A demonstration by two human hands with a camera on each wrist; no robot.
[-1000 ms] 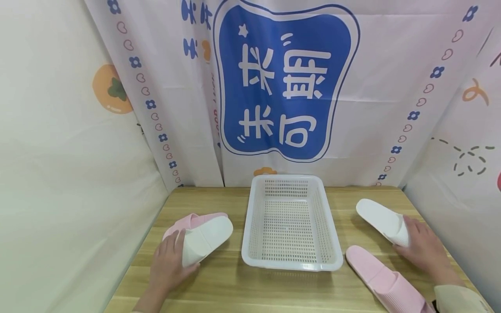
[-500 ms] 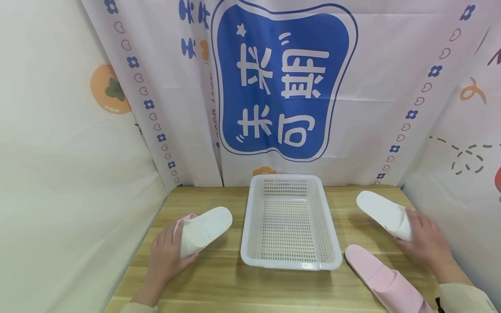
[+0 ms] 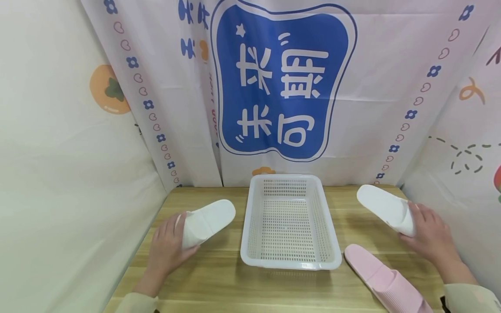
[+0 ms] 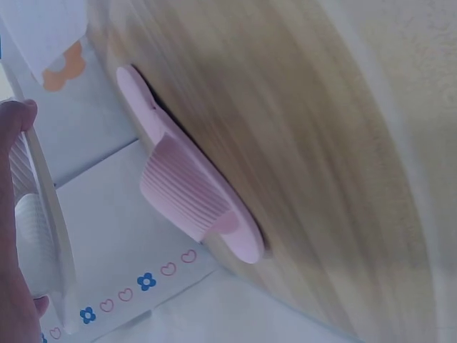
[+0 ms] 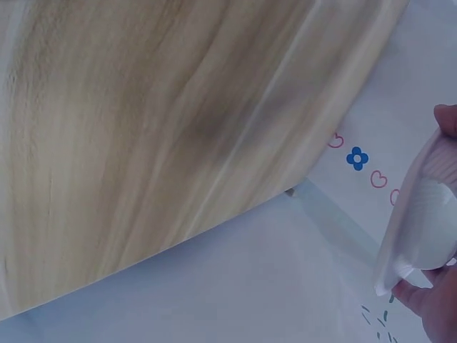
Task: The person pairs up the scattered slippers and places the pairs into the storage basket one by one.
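Observation:
My left hand (image 3: 168, 245) grips a white slipper (image 3: 215, 217) around its strap end, toe pointing to the far right. In the left wrist view that slipper is clear of the table, and a pink slipper (image 4: 187, 184) with a ribbed strap lies on the wood below. The head view hides this pink slipper behind the hand and the white one. On the right, my right hand (image 3: 432, 232) holds the other white slipper (image 3: 383, 205) by its strap end, lifted off the table in the right wrist view. A second pink slipper (image 3: 385, 280) lies nearer the front.
Between the hands stands a white perforated plastic basket (image 3: 287, 265) with nothing in it. The wooden table (image 3: 219, 287) meets a printed cloth (image 3: 356, 143) at the back. White cloth walls (image 3: 78, 195) flank both sides.
Both hands have raised their white slippers from the table and moved them slightly away from the person. The pink slipper on the left has dropped out of sight in the head view. The basket stays put.

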